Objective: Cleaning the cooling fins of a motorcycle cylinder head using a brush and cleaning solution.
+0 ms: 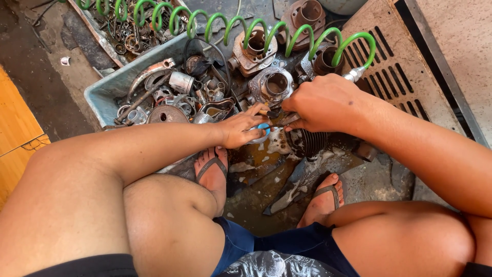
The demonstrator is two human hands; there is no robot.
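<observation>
My left hand (242, 128) is closed around a small blue and white part (262, 132) just above the wet, oily floor. My right hand (320, 105) grips an air blow gun whose metal fitting (354, 75) sticks out behind my knuckles; its tip points at the part in my left hand. A green coiled hose (266, 31) runs from that fitting across the top of the view. A dark finned engine cylinder (306, 142) lies on the floor right under my right hand. Both my feet in sandals rest on the floor below.
A grey plastic tray (105, 92) full of metal engine parts stands at the left. Several rusty engine cylinders (254, 48) stand behind my hands. A metal drain grate (397, 77) lies at the right. A wooden panel (15, 123) lines the left edge.
</observation>
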